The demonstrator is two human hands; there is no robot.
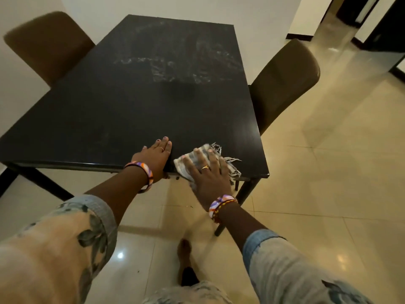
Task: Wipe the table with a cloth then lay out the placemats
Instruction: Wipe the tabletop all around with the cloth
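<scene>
With fingers spread flat, the right hand (205, 170) pressed the cloth (197, 160) onto the near edge of the table (131, 102), while the left hand (154, 156) lay open just beside it, its thumb seemingly hooked under the rim.

dark matt table (131, 106) with streaky smears, woven frayed-fringe cloth (190, 159), glossy floor tiles (328, 194), soft upholstered chairs (282, 77).

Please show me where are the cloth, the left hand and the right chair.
cloth (215, 149): head view, on its fringed far corner.
left hand (154, 157): head view, on the back of the hand.
right chair (285, 77): head view, on its backrest.
</scene>
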